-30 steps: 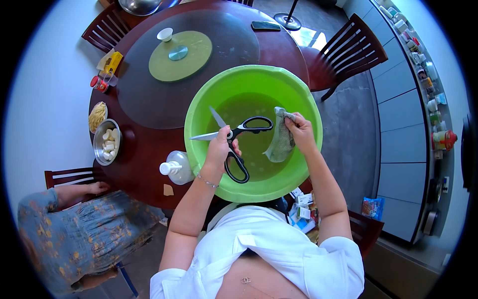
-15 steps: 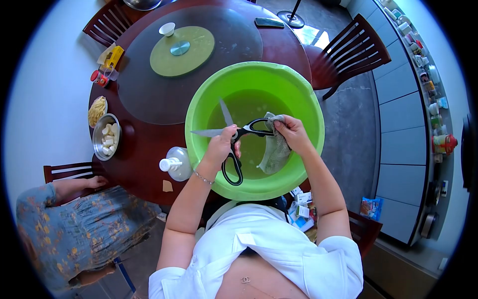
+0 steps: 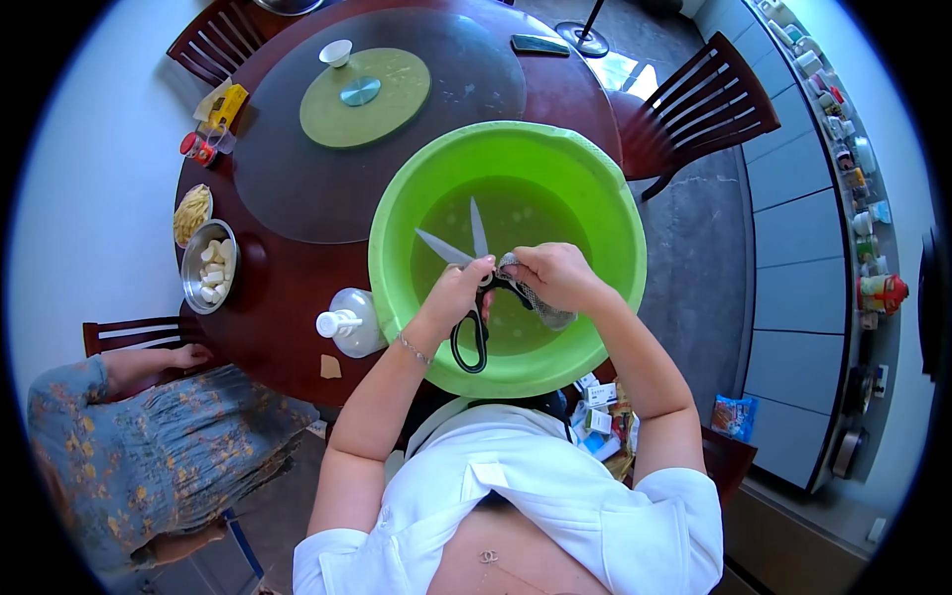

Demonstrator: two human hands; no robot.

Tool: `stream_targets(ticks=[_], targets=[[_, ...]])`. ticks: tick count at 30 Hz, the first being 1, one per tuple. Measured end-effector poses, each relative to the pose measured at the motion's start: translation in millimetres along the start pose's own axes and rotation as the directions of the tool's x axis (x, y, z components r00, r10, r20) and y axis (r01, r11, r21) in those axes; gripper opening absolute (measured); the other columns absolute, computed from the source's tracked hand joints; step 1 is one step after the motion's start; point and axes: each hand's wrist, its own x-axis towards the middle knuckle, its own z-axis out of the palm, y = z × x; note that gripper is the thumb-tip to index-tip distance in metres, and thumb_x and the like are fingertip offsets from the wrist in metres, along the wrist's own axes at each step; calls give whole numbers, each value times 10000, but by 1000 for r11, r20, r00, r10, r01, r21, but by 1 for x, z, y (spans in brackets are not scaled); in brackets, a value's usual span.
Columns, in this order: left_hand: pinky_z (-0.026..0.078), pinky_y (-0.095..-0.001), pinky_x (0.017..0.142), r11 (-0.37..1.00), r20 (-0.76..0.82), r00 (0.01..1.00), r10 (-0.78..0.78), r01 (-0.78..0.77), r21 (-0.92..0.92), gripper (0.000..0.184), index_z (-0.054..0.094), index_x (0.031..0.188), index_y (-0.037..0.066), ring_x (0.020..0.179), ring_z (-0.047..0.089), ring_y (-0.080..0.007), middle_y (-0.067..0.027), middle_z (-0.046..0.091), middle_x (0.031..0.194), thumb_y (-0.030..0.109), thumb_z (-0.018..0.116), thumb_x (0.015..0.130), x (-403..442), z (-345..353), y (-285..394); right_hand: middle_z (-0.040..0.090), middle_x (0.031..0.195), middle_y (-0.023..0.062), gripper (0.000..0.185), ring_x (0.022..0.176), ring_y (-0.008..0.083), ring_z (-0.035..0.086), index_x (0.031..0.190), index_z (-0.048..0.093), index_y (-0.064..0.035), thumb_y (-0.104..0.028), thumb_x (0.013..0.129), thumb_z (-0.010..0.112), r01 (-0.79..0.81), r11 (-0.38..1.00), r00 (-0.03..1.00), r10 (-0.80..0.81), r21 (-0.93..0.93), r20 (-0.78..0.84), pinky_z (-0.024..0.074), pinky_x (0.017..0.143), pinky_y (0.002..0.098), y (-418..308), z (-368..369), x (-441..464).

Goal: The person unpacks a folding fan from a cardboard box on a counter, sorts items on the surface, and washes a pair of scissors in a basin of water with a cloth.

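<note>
Over a large green basin [image 3: 397, 188] of cloudy water, my left hand [image 3: 457, 294] is closed around black-handled scissors [image 3: 467, 342] near their pivot. Their two blades [image 3: 448, 243] are spread apart and point away from me. My right hand [image 3: 551, 276] pinches a wet grey cloth [image 3: 551, 313] against the scissors near the pivot and the right-hand handle. Part of that handle is hidden behind the cloth and fingers. The cloth's lower end hangs over the water.
A pump bottle [image 3: 355, 323] stands left of the basin. Beyond it are a metal bowl of white pieces [image 3: 211, 268] and a plate of pale strips [image 3: 192, 212]. Another person [image 3: 169, 436] is at the lower left; a chair [image 3: 706, 104] stands right.
My right hand has moved left and slightly down with the cloth, from the far handle loop toward the pivot. The scissors have turned, their blades now pointing more directly away from me.
</note>
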Motion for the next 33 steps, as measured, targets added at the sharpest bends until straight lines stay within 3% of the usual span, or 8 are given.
stream_targets(ticks=[4,5,8,12,23,26,30,33], targets=[[442,-231,514,976,41,998,54,-44,-212,295,536,846,41,551,516,-96,-19,534,648,335,522,858,4,-2,2,574,663,129,171,617,302,559,826,577,-71,-235,846,536,-235,934,953,276,267,-128,438,559,358,-6,8,-4],[458,-240,557,976,91,984,151,-134,-169,180,519,905,55,610,535,-93,-25,553,739,228,537,856,5,-1,2,577,666,128,170,606,286,561,842,581,-68,-230,853,532,-253,894,932,328,369,-154,441,563,343,-5,11,-6],[464,-235,607,958,111,965,238,-214,-192,205,493,984,51,659,540,-98,-26,547,819,145,582,825,-1,8,2,585,670,93,163,584,198,549,876,586,-53,-206,867,528,-263,765,887,431,587,-164,438,571,292,2,17,-6],[495,-261,600,948,64,989,132,-107,-299,243,480,1056,37,692,566,-118,-27,550,869,81,566,832,0,11,-5,558,663,12,162,599,76,479,879,582,-27,-181,877,530,-221,630,891,440,744,-108,415,562,240,-2,14,-6],[489,-247,594,945,57,989,135,-111,-308,279,470,1137,82,761,568,-114,-18,573,929,120,531,867,-3,7,-1,559,688,-7,160,621,54,458,916,595,-10,-157,863,562,-210,724,935,345,657,-80,409,576,216,10,2,1],[486,-247,603,942,46,989,139,-118,-315,325,455,1183,93,797,570,-120,-29,585,988,117,532,868,1,2,-5,552,684,-3,150,627,55,458,905,595,-11,-150,856,567,-246,652,918,394,717,-43,409,581,215,-6,4,2],[472,-252,621,971,30,997,72,-63,-231,341,436,1208,97,865,577,-132,-35,590,1010,120,517,877,-5,2,1,591,749,12,143,661,63,487,885,578,-2,-141,847,576,-229,765,893,412,601,-184,421,606,219,14,-3,2],[462,-252,635,981,75,997,26,-12,-191,355,412,1225,102,919,578,-144,-34,590,1008,129,507,884,-13,3,11,600,748,36,147,666,80,519,904,559,-6,-133,835,586,-151,700,875,423,698,-235,431,613,234,19,-18,7]])
